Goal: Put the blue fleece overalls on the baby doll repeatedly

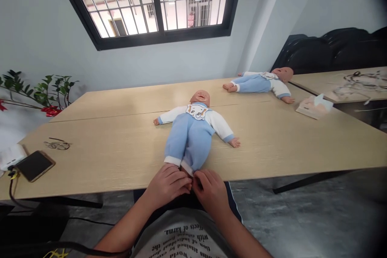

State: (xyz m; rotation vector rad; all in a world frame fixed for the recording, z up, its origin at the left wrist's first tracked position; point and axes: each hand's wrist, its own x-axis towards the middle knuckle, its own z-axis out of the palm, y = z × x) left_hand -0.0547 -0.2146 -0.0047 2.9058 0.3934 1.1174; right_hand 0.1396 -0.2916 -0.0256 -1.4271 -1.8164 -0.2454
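Doll (pixel 193 129) in the blue romper lies on its back in the middle of the frame. Its head points toward the window, its arms are spread, and its feet are at the near edge of the desk (pixel 105 157), just in front of you. Your left grip (pixel 167 185) and right grip (pixel 211 191) meet at those feet. The fingers of both are curled narrow and closed over them, so the feet themselves are hidden. By the look of it you are at the very beginning. Romper, white sleeves and bib are all on and in place, and no piece of clothing lies beside it. A second doll (pixel 261 82) lies in the upper right, and a phone (pixel 34 165) sits at the left edge.
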